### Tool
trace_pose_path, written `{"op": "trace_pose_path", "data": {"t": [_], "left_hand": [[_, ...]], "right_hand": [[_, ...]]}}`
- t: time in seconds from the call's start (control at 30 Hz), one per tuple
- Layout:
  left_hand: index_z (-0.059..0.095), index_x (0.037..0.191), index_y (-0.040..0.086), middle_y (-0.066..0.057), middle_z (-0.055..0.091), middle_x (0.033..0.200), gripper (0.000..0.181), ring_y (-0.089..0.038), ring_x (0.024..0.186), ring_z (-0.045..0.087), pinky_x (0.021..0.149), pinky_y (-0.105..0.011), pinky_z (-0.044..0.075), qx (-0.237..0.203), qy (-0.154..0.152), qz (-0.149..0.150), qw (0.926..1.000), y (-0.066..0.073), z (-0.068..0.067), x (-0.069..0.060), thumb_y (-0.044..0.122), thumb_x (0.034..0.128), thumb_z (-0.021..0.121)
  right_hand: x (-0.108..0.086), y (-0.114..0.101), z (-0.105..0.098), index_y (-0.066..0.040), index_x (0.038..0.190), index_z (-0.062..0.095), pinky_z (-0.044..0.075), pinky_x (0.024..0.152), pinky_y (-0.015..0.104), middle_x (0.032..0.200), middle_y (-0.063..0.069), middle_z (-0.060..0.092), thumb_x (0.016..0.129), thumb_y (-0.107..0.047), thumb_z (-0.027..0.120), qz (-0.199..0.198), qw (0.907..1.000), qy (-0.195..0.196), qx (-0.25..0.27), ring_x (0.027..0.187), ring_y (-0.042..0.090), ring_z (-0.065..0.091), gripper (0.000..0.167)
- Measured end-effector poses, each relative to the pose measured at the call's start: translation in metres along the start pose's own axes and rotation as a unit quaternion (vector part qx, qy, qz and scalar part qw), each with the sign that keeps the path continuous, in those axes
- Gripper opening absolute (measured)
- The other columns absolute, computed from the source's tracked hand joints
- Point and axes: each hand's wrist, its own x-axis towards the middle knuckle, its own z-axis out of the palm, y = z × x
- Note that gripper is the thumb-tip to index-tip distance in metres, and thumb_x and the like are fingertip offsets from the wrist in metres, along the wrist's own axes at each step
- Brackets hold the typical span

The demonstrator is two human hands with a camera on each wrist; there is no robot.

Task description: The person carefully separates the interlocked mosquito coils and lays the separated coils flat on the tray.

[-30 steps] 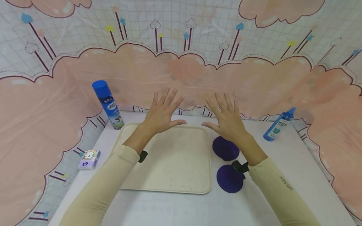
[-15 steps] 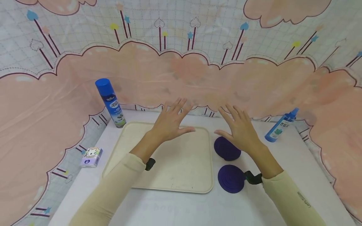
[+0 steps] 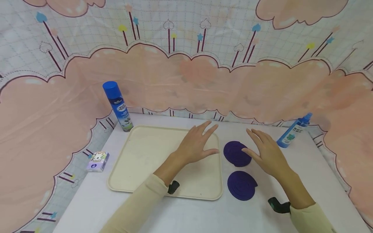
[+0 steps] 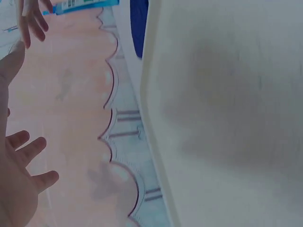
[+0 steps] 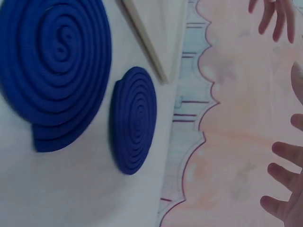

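My left hand [image 3: 193, 145] hovers over the right part of a cream rectangular tray [image 3: 151, 161], fingers spread and holding nothing. Near the upper of two purple spiral-coiled discs [image 3: 234, 152] is my right hand [image 3: 269, 155], also raised, with its fingers extended. The thumb overlaps that disc in the head view; contact cannot be told. A second spiral disc [image 3: 241, 186] lies just below the first, right of the tray. In the right wrist view, the closer disc [image 5: 57, 52] shows an S-shaped centre and a stepped outer end.
A tall blue spray can [image 3: 119, 108] stands at the tray's back left corner. Left of the tray sits a small lilac box [image 3: 98, 161]. At the back right is a blue spray bottle [image 3: 294, 131]. A patterned cloth [image 3: 180, 81] hangs behind the white table [image 3: 201, 216].
Both hands have come nearer the body and shifted right, moving lower in the head view. The upper disc shows more fully. The head view has turned slightly left; the objects stay put.
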Motion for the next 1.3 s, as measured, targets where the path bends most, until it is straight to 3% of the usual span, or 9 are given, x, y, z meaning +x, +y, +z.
{"op": "trace_pose_path", "data": {"t": [0.13,0.3,0.57,0.73,0.97,1.13,1.3], "left_hand": [[0.026,0.162,0.022,-0.011,0.035,0.165,0.091,-0.025,0.137,0.057,0.116,-0.047,0.047,-0.035,-0.029,0.001,0.9990,0.024,0.016,-0.002,0.062,0.0912,0.065],[0.019,0.164,0.025,-0.010,0.030,0.166,0.094,-0.022,0.111,0.070,0.101,-0.040,0.058,-0.092,-0.082,-0.008,0.9923,0.049,0.029,-0.009,0.054,0.0911,0.071],[0.017,0.164,0.030,-0.007,0.029,0.168,0.098,-0.024,0.127,0.065,0.110,-0.037,0.053,-0.112,-0.152,-0.018,0.9819,0.080,0.052,-0.023,0.053,0.0884,0.075],[0.022,0.163,0.031,-0.005,0.032,0.167,0.095,-0.020,0.138,0.057,0.117,-0.041,0.048,-0.104,-0.163,-0.015,0.9811,0.093,0.062,-0.033,0.054,0.0875,0.075],[0.043,0.154,0.028,-0.004,0.042,0.161,0.085,-0.022,0.146,0.047,0.120,-0.055,0.041,-0.087,-0.168,-0.008,0.9819,0.108,0.076,-0.040,0.054,0.0826,0.080],[0.048,0.151,0.027,-0.004,0.043,0.159,0.083,-0.024,0.146,0.045,0.119,-0.066,0.036,-0.102,-0.177,-0.023,0.9788,0.114,0.082,-0.045,0.053,0.0797,0.083],[0.053,0.144,0.027,-0.004,0.048,0.154,0.077,-0.023,0.144,0.043,0.120,-0.067,0.033,-0.103,-0.180,-0.041,0.9774,0.117,0.089,-0.048,0.051,0.0774,0.085]], "right_hand": [[-0.017,0.004,0.001,-0.015,0.159,0.037,0.038,0.111,0.071,0.153,0.023,0.048,0.098,-0.045,0.065,0.019,0.9995,-0.002,0.027,0.140,0.048,0.044,0.073],[-0.039,0.010,0.005,-0.016,0.158,0.038,0.039,0.108,0.073,0.151,0.024,0.051,0.101,-0.040,0.062,0.046,0.9970,-0.012,0.061,0.139,0.049,0.044,0.066],[-0.073,0.013,0.023,-0.013,0.153,0.046,0.040,0.107,0.074,0.150,0.024,0.052,0.103,-0.040,0.058,0.087,0.9910,-0.053,0.087,0.138,0.049,0.045,0.058],[-0.083,0.011,0.031,-0.011,0.150,0.049,0.039,0.109,0.074,0.151,0.024,0.051,0.103,-0.041,0.058,0.110,0.9861,-0.079,0.096,0.139,0.049,0.044,0.056],[-0.097,0.006,0.042,-0.010,0.147,0.054,0.037,0.111,0.073,0.151,0.022,0.052,0.103,-0.044,0.057,0.131,0.9796,-0.097,0.118,0.140,0.048,0.044,0.055],[-0.105,0.003,0.048,-0.008,0.143,0.057,0.037,0.108,0.075,0.149,0.025,0.053,0.100,-0.039,0.064,0.135,0.9752,-0.099,0.145,0.136,0.051,0.046,0.053],[-0.111,0.002,0.053,-0.006,0.139,0.061,0.036,0.108,0.076,0.147,0.030,0.053,0.096,-0.034,0.070,0.147,0.9717,-0.102,0.154,0.135,0.054,0.046,0.052]]}}
